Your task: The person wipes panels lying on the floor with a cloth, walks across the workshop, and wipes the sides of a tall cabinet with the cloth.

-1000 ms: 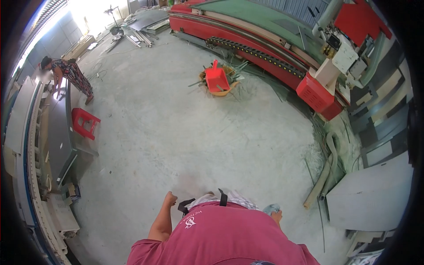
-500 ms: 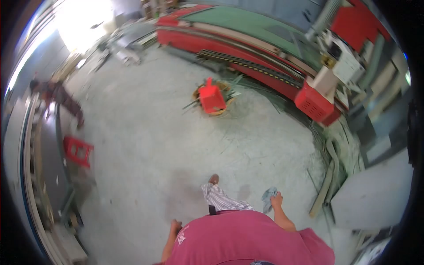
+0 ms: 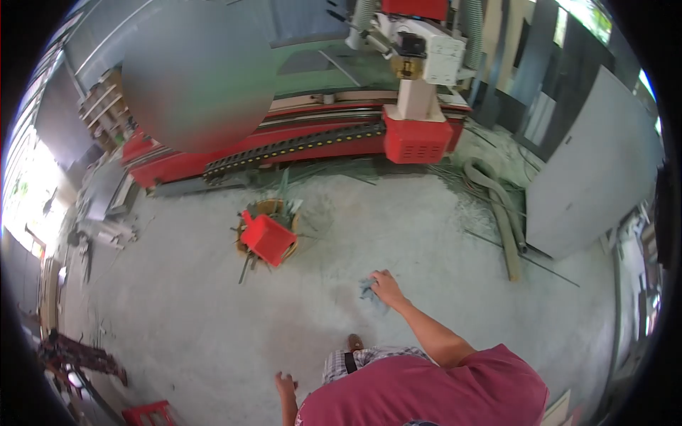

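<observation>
My right hand [image 3: 386, 288] is stretched forward over the floor, its fingers closed on a grey-blue cloth [image 3: 370, 292] that hangs below it. My left hand [image 3: 286, 385] is low beside my body, with its fingers slightly apart and nothing in them. Ahead and to the left, a red dustpan [image 3: 268, 240] lies on top of a round yellow basket [image 3: 243, 246] filled with greenish strips.
A long red machine [image 3: 341, 148] with a white head [image 3: 442, 58] spans the front. Hoses [image 3: 508, 241] and a large grey panel [image 3: 593, 170] are at right. Another person [image 3: 82, 355] bends at lower left near a red stool [image 3: 148, 414].
The view has turned to the right, so the basket, stool and other person sit further left or lower. My right arm has reached forward with the cloth.
</observation>
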Motion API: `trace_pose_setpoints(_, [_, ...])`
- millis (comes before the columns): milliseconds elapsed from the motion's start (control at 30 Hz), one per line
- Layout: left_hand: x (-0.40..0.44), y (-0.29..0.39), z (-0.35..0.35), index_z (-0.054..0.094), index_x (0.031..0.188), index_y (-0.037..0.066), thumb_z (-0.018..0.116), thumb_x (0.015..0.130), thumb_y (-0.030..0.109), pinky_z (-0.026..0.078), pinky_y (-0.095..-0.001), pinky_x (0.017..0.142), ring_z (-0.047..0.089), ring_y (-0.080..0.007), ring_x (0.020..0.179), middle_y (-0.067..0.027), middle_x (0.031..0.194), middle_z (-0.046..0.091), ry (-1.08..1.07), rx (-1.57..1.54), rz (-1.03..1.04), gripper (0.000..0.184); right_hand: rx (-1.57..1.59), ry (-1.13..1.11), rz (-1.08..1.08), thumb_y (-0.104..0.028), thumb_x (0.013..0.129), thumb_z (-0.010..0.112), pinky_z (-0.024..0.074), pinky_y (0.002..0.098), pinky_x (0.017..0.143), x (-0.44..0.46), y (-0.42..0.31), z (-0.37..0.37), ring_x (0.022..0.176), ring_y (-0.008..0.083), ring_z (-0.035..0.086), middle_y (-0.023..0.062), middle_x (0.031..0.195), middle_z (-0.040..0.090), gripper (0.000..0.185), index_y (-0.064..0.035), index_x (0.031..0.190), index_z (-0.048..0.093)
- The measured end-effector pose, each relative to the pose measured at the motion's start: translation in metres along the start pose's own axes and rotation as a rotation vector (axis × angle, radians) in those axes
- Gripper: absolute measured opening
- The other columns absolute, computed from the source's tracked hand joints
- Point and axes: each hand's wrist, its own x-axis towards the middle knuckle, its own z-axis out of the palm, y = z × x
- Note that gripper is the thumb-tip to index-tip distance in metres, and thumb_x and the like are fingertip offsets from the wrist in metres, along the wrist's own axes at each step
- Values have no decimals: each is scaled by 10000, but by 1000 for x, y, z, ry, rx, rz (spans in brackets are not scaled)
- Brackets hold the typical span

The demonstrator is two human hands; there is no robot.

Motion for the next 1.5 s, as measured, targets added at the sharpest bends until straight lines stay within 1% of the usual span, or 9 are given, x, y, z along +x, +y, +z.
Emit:
trace_pose_setpoints(200, [65,173,98,392,1196,43,503,815,109,462,-254,481,565,-167,561,-116,829,547,-376,81,280,402,311,376,121,-91,748,478,423,320,765,22,12,-43,863,238,534,143,945,543,289,-34,1027,532])
trace_pose_setpoints(500, [-108,345,264,396,1225,41,551,824,148,488,-260,588,596,-188,681,-123,888,563,-1105,263,807,444,1024,673,277,-88,813,469,434,283,767,-11,63,-137,921,184,524,104,996,544,354,-11,1157,437])
trace_pose_setpoints(567, [-164,352,301,388,1236,41,564,818,144,491,-258,618,598,-209,740,-132,912,558,-1235,315,859,464,1403,624,257,-103,852,484,460,305,783,-15,45,-155,900,169,547,83,1014,554,325,-32,1163,425])
trace_pose_setpoints(633, [-208,341,333,379,1243,31,610,785,166,483,-286,674,566,-260,894,-149,940,547,-1227,330,1236,531,1585,511,173,-148,868,472,457,310,806,-20,40,-172,937,178,540,77,1064,531,336,-37,1181,423])
trace_pose_setpoints(767, [-260,321,426,398,1224,18,633,757,189,466,-326,734,515,-281,982,-166,967,541,-1086,531,1604,549,1619,283,-14,-208,897,428,436,335,849,-39,73,-230,1007,199,517,88,1152,485,405,-48,1262,354])
trace_pose_setpoints(1033, [-419,303,650,506,1082,-2,564,769,156,452,-278,721,553,-154,837,-93,949,580,-1519,520,667,355,1084,249,282,-387,873,468,410,340,875,-120,240,-423,1143,213,417,123,1279,364,637,-107,1368,181])
trace_pose_setpoints(1167, [-505,257,717,494,1071,-9,595,769,191,453,-267,706,551,-141,824,-87,939,575,-1622,621,538,376,1156,545,376,-445,820,537,416,346,879,-178,291,-462,1155,247,402,147,1314,316,757,-130,1378,133])
trace_pose_setpoints(1333, [-592,181,797,472,1058,-9,652,753,283,453,-280,691,554,-164,814,-102,914,571,-1818,1025,914,460,1353,863,331,-466,768,598,385,357,917,-226,363,-490,1198,252,344,154,1339,282,861,-107,1379,108])
trace_pose_setpoints(1500, [-685,116,872,546,1037,7,579,820,373,452,-277,673,557,-133,778,-86,876,606,-2151,1146,574,426,1168,1135,401,-321,755,663,338,296,934,-269,457,-545,1161,181,364,99,1249,394,769,-68,1341,233])
